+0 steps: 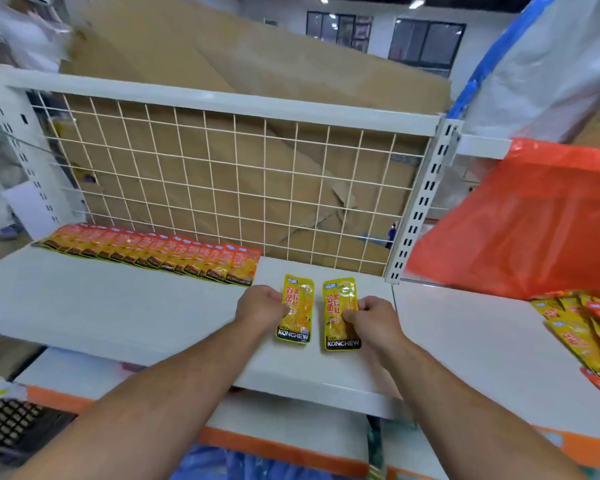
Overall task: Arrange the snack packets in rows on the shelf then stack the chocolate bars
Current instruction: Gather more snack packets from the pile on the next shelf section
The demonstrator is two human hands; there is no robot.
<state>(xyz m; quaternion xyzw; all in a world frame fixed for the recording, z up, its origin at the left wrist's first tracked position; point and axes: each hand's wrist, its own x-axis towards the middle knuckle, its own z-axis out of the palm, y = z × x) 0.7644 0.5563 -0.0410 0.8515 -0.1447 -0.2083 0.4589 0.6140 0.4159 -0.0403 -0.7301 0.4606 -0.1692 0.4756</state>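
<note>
Both hands are working at the front-centre of the white metal shelf [118, 306]. The left hand [262, 306] is pinching the left edge of a flat yellow foil snack packet [297, 306]. The right hand [373, 318] is pinching the right edge of a second matching yellow packet [340, 315]. Fingers are curled onto the foil on both sides. The two packets are lying side by side, apparently flat on the shelf, labels up, with a narrow gap between them.

Along the back edge, against the white wire grid panel [222, 174], an overlapping row of orange-and-yellow snack packets [153, 252] is running from the left end to just short of the held pair.

A loose heap of similar packets [582, 337] is sitting on the neighbouring shelf to the right, below a crumpled orange plastic bag [534, 220]. Brown cardboard [257, 64] is standing behind the grid. A black mesh basket [7, 420] is showing at lower left.
</note>
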